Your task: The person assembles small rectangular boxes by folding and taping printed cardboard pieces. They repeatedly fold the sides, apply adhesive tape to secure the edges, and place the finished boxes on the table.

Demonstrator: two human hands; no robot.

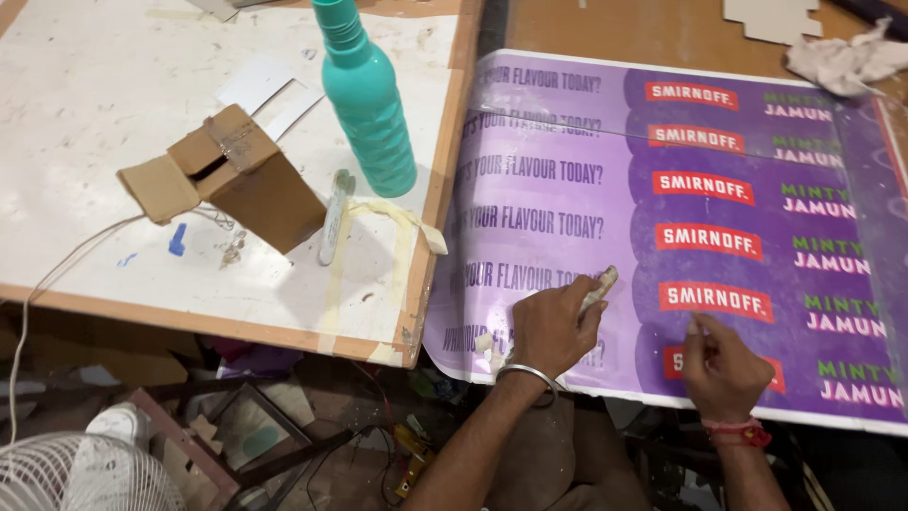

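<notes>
Near the front edge of the desk (605, 28), a purple printed sheet (567, 199) lies flat, its near edge overhanging toward the person, and both hands rest on that near strip. Left hand (551, 326) sits knuckles up on the sheet's paler left part, fingers curled tight around a small pale wad (600, 287) whose tip pokes out past the thumb, pointing up and to the right. Right hand (721, 364) lies just to the right on the darker purple, fingertips pinched together on the surface beside a red label; whether something thin is caught between them I cannot tell. The two hands are near each other but apart, and the sheet's long axis runs left to right across the desk, so most of it stretches away from both hands toward the far edge and the right. A clear film (875, 189) seems to cover the sheet's right end. Left of the sheet, a white board (95, 95) overlaps the desk, carrying a teal bottle (369, 114), a torn cardboard box (241, 180) and tape strips. A crumpled rag (842, 59) lies by the far right corner
</notes>
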